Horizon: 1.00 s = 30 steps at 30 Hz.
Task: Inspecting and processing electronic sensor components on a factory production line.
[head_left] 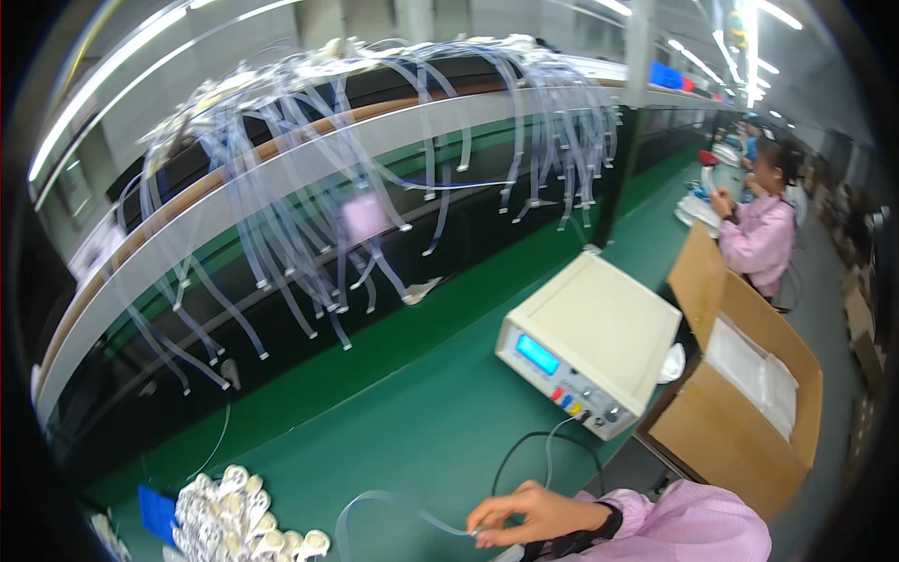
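Flat translucent cable [375, 495] runs to your right hand [529, 513], pinched between thumb and forefinger in a narrow, closed grip, while your left hand lies outside the view and its grip cannot be told. From your fingertips the cable arcs leftward over a green workbench [375, 445], then drops toward the lower edge of view. A pink sleeve [693, 525] covers your forearm, with a dark cuff [613, 520] at the wrist. Just beyond the grip and to its right sits a cream bench tester [595, 318], its blue display [537, 353] lit above red, blue and yellow terminals [566, 401]; from its front panel a black lead [520, 440] and a thin grey lead [549, 454] curve down near your hand. Farther right of the grip, an open cardboard carton [721, 459] holds white, plastic-looking packets [749, 370]. Well to the left, white disc-headed parts [225, 520] lie heaped beside a blue block-shaped item [157, 513]. Beyond the grip and up to its left, dozens of pale ribbon-like cables [281, 215] hang from a raised shelf [403, 122], and a co-worker in pink [758, 234] works along the bench, far off to the upper right.
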Each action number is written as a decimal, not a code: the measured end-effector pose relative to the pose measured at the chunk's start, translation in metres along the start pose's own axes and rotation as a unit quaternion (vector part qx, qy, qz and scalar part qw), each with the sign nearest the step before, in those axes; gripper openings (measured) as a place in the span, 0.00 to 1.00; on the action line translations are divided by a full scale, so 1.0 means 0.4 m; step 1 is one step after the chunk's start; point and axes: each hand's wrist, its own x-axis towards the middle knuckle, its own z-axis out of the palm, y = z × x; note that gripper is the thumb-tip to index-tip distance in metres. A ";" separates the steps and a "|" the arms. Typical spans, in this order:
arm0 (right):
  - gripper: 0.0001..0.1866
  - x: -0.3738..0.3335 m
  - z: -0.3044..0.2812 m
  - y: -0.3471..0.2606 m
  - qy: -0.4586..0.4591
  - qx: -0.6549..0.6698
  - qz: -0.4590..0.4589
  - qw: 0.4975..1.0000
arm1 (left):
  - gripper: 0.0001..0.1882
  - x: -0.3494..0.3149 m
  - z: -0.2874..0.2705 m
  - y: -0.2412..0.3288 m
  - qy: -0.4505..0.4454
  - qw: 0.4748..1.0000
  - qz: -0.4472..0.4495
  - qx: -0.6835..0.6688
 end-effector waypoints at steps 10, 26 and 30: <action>0.09 0.009 0.023 -0.047 -0.020 -0.033 -0.020 0.999 | 0.14 0.031 0.086 -0.033 0.005 0.889 0.205 0.410; 0.10 -0.021 -0.069 0.143 0.143 0.026 0.100 0.984 | 0.09 0.357 -0.145 -0.456 0.004 0.936 -0.342 0.080; 0.14 0.006 -0.113 0.190 0.277 0.042 0.070 0.957 | 0.13 0.584 -0.327 -0.639 0.169 0.943 -0.283 -0.045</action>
